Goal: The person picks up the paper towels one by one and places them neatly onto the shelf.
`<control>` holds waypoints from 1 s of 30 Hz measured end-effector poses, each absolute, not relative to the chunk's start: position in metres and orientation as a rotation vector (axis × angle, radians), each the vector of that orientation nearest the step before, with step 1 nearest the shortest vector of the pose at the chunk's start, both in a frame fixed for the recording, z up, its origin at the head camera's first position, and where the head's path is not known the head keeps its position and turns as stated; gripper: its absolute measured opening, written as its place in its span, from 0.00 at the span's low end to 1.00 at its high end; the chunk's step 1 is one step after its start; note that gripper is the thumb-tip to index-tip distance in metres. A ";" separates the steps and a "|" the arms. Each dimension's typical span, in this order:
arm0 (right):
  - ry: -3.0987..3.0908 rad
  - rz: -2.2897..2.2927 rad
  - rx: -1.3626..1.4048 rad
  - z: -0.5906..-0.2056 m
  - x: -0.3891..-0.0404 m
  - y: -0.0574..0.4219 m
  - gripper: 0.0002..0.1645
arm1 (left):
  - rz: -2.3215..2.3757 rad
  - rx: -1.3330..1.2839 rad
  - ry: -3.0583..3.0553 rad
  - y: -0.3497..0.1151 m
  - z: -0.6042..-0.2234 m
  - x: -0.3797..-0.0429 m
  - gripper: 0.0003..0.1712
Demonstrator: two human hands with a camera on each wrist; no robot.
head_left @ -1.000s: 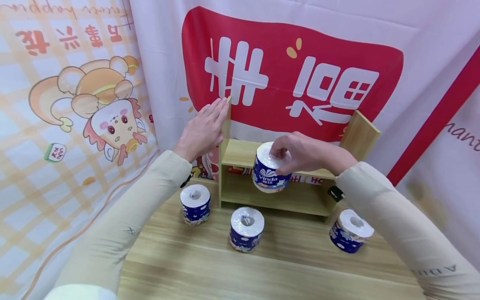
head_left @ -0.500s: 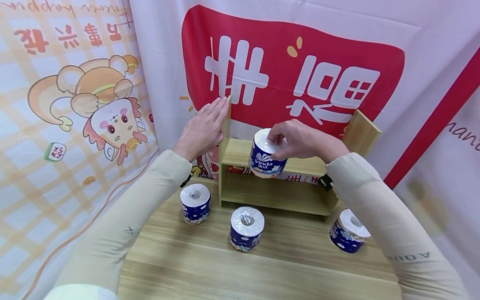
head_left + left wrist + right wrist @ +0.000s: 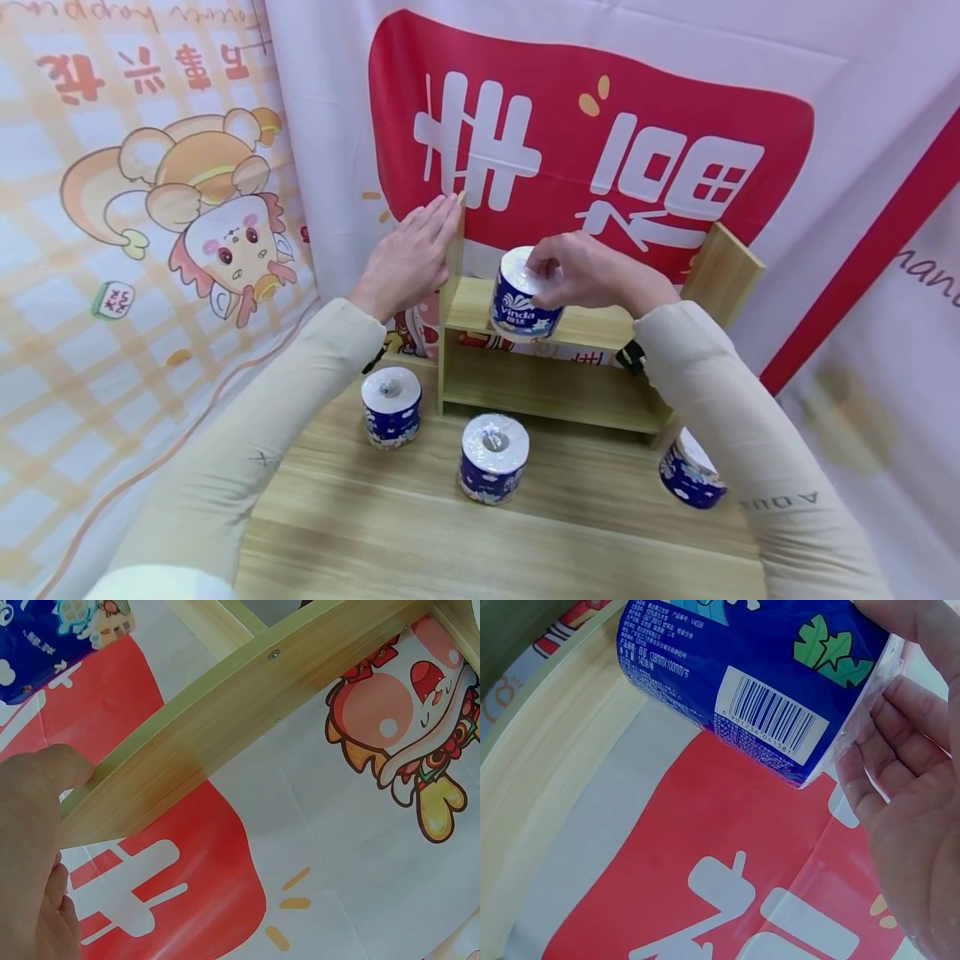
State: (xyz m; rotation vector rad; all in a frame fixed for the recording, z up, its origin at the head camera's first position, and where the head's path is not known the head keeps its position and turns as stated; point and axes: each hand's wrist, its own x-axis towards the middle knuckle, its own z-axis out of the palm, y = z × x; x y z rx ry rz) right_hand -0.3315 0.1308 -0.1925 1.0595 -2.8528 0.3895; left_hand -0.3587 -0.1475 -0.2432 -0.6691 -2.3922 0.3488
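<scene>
My right hand (image 3: 588, 271) grips a wrapped toilet paper roll (image 3: 517, 312) by its white top rim. The roll has a blue Vinda wrapper and stands out in front of the upper board of a small wooden shelf (image 3: 555, 396); whether it touches the board I cannot tell. In the right wrist view, the thumb and fingers hold the roll's end (image 3: 780, 682), its barcode showing. My left hand (image 3: 408, 258) holds the top of the shelf's left side panel (image 3: 187, 742), thumb at its edge and fingers alongside.
On the wooden table (image 3: 450, 550) stand a roll at the left (image 3: 392, 408), another roll in front of the shelf (image 3: 493, 458), and a third roll at the right (image 3: 690, 475), partly behind my right sleeve. A printed cloth (image 3: 330, 125) hangs behind the shelf.
My right hand has carried the toilet paper roll upward and a little left, from before the shelf's middle to its upper board. My left hand stays on the side panel.
</scene>
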 end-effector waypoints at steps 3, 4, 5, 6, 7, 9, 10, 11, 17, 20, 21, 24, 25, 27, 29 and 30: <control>-2.858 0.403 1.036 -0.193 -0.334 0.130 0.25 | 0.349 -0.674 -2.394 -0.146 -0.242 -0.359 0.50; -2.858 0.408 1.028 -0.193 -0.336 0.129 0.25 | 0.352 -0.673 -2.393 -0.146 -0.242 -0.359 0.50; -2.859 0.409 1.020 -0.194 -0.337 0.129 0.25 | 0.350 -0.676 -2.392 -0.146 -0.242 -0.359 0.50; -2.860 0.411 1.010 -0.194 -0.338 0.128 0.26 | 0.349 -0.677 -2.390 -0.146 -0.242 -0.359 0.50; -2.860 0.415 1.006 -0.194 -0.340 0.128 0.25 | 0.351 -0.676 -2.388 -0.146 -0.242 -0.359 0.50; -2.861 0.423 1.004 -0.195 -0.343 0.126 0.26 | 0.351 -0.671 -2.386 -0.147 -0.243 -0.359 0.50; -2.861 0.426 1.000 -0.196 -0.344 0.125 0.26 | 0.352 -0.668 -2.388 -0.147 -0.243 -0.359 0.50; -2.864 0.431 0.997 -0.196 -0.345 0.123 0.26 | 0.351 -0.667 -2.388 -0.147 -0.243 -0.359 0.50; -2.885 0.455 0.969 -0.198 -0.350 0.118 0.29 | 0.345 -0.674 -2.383 -0.146 -0.243 -0.358 0.49; -2.884 0.451 0.970 -0.198 -0.352 0.115 0.28 | 0.343 -0.675 -2.374 -0.145 -0.242 -0.359 0.49; -2.881 0.449 0.971 -0.198 -0.352 0.114 0.28 | 0.345 -0.672 -2.372 -0.145 -0.242 -0.359 0.49; -2.877 0.444 0.979 -0.198 -0.355 0.110 0.28 | 0.343 -0.668 -2.377 -0.145 -0.242 -0.359 0.49; -2.877 0.442 0.985 -0.199 -0.357 0.108 0.28 | 0.344 -0.667 -2.381 -0.145 -0.242 -0.359 0.50; -2.876 0.446 0.995 -0.200 -0.360 0.105 0.28 | 0.348 -0.666 -2.387 -0.146 -0.242 -0.358 0.50; -2.875 0.444 1.011 -0.201 -0.362 0.102 0.27 | 0.352 -0.666 -2.393 -0.146 -0.242 -0.357 0.51; -2.874 0.446 1.016 -0.202 -0.363 0.101 0.27 | 0.354 -0.669 -2.393 -0.147 -0.243 -0.357 0.51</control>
